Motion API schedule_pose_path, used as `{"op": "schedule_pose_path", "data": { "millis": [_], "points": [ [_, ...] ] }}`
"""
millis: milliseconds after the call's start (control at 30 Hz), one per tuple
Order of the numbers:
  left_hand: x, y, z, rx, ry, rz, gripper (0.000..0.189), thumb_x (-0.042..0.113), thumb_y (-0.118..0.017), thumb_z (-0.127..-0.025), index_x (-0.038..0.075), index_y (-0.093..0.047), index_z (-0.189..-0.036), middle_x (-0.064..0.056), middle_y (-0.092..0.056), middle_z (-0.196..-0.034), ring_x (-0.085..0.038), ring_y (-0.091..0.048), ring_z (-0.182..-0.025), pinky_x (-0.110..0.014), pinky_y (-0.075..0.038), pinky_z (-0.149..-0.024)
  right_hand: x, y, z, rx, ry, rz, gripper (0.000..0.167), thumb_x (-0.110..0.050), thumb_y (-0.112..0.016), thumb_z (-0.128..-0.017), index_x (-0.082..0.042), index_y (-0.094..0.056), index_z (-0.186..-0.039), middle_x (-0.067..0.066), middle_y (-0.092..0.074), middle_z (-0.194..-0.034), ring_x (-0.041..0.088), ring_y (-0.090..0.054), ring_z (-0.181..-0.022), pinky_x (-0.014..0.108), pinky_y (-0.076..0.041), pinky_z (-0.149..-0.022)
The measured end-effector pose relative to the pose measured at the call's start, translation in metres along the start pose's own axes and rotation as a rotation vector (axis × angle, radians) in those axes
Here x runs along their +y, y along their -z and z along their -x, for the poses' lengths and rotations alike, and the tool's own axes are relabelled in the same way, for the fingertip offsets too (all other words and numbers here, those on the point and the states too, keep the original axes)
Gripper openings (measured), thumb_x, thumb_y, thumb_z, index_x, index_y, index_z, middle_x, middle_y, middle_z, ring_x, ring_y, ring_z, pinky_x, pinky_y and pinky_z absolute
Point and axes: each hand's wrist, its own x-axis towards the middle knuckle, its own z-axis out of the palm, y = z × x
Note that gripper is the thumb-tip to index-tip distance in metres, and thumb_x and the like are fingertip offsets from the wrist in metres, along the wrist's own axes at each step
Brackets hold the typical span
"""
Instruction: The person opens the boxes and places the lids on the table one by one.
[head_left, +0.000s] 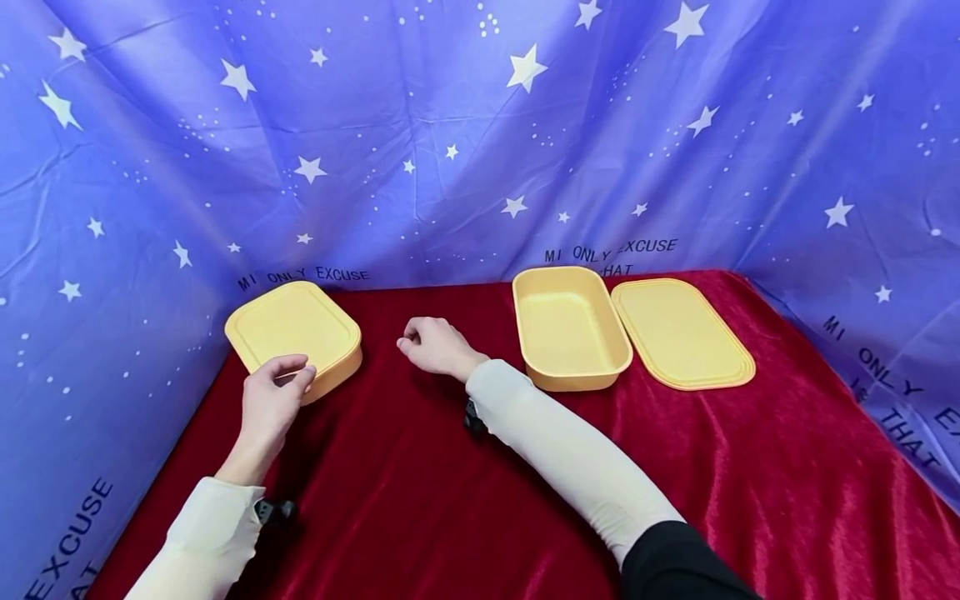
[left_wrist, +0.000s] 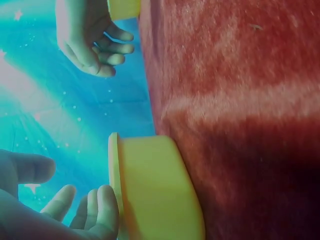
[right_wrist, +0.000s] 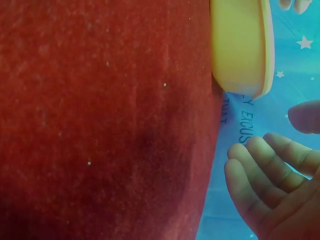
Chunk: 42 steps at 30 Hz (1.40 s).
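Observation:
At the left of the table in the head view is a yellow lidded box [head_left: 296, 321]. My left hand [head_left: 264, 408] is at its near edge, fingers loosely bent and thumb apart. In the left wrist view its fingertips [left_wrist: 106, 207] lie beside the rim of the box [left_wrist: 157, 185]; whether they touch it I cannot tell. My right hand [head_left: 438, 346] hovers right of that box, holding nothing. The right wrist view has its relaxed fingers [right_wrist: 250, 182] below the end of the box [right_wrist: 237, 45]. An uncovered yellow box [head_left: 572, 333] stands past my right forearm.
A loose yellow lid [head_left: 682, 337] lies flat against the right side of the uncovered box. Dark red velvet cloth [head_left: 420, 500] covers the table. A blue star-printed curtain [head_left: 420, 125] hangs behind and at both sides. Small black devices [head_left: 276, 512] sit under both wrists.

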Motion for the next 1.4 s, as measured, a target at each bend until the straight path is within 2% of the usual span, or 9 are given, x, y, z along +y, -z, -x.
{"op": "schedule_pose_path", "data": {
  "millis": [300, 433, 533, 700, 933, 1100, 1400],
  "points": [
    [-0.007, 0.010, -0.003, 0.092, -0.008, 0.005, 0.021, 0.011, -0.065, -0.087, -0.005, -0.064, -0.101, 0.013, -0.058, -0.072, -0.001, -0.059, -0.064, -0.013, -0.049, -0.059, -0.002, -0.004, -0.011, -0.011, -0.025, -0.044, 0.016, -0.031, -0.058, -0.094, -0.016, -0.063, -0.090, -0.005, -0.061, -0.080, 0.012, -0.055, -0.073, 0.025, -0.046, -0.068],
    [-0.012, 0.014, -0.006, 0.158, -0.011, 0.005, 0.019, 0.010, -0.064, -0.086, -0.004, -0.065, -0.098, 0.014, -0.056, -0.062, -0.001, -0.055, -0.058, -0.013, -0.045, -0.054, -0.005, -0.006, -0.015, -0.020, -0.035, -0.042, 0.016, -0.031, -0.057, -0.094, -0.016, -0.063, -0.092, -0.005, -0.061, -0.082, 0.012, -0.056, -0.074, 0.025, -0.047, -0.068],
    [-0.015, 0.018, -0.008, 0.189, -0.012, -0.008, 0.018, 0.010, -0.064, -0.085, -0.004, -0.065, -0.096, 0.013, -0.054, -0.061, -0.002, -0.052, -0.056, -0.014, -0.044, -0.052, -0.009, -0.008, -0.017, -0.028, -0.044, -0.031, 0.016, -0.032, -0.057, -0.095, -0.017, -0.062, -0.093, -0.006, -0.060, -0.084, 0.011, -0.055, -0.076, 0.025, -0.047, -0.068],
    [-0.019, 0.022, -0.013, 0.202, -0.017, -0.014, 0.017, 0.010, -0.063, -0.084, -0.004, -0.064, -0.094, 0.015, -0.054, -0.062, 0.000, -0.053, -0.054, -0.013, -0.045, -0.053, -0.016, -0.009, -0.021, -0.034, -0.046, -0.024, 0.017, -0.032, -0.057, -0.095, -0.016, -0.062, -0.093, -0.005, -0.059, -0.084, 0.012, -0.055, -0.077, 0.026, -0.046, -0.069],
    [-0.024, 0.027, -0.016, 0.260, 0.036, -0.043, 0.013, 0.015, -0.063, -0.085, 0.003, -0.064, -0.090, 0.011, -0.053, -0.066, -0.001, -0.052, -0.052, -0.014, -0.046, -0.051, -0.023, -0.014, -0.027, -0.068, -0.047, -0.048, 0.017, -0.032, -0.057, -0.095, -0.015, -0.062, -0.096, -0.006, -0.060, -0.086, 0.012, -0.056, -0.080, 0.025, -0.046, -0.071],
    [-0.028, 0.029, -0.019, 0.294, 0.070, -0.011, 0.016, 0.017, -0.063, -0.086, 0.003, -0.060, -0.094, 0.009, -0.052, -0.070, -0.001, -0.052, -0.050, -0.014, -0.046, -0.049, -0.027, -0.019, -0.030, -0.052, -0.078, -0.095, 0.017, -0.032, -0.058, -0.095, -0.015, -0.062, -0.094, -0.005, -0.060, -0.088, 0.012, -0.056, -0.082, 0.025, -0.046, -0.073],
    [-0.039, 0.032, -0.025, 0.274, 0.146, 0.034, 0.010, 0.009, -0.059, -0.084, 0.006, -0.056, -0.093, 0.008, -0.051, -0.068, -0.007, -0.056, -0.049, -0.016, -0.046, -0.048, -0.036, -0.032, -0.036, -0.032, -0.104, -0.124, 0.025, -0.035, -0.059, -0.094, -0.011, -0.061, -0.102, -0.001, -0.061, -0.092, 0.012, -0.056, -0.085, 0.024, -0.046, -0.075]
  ]
}}
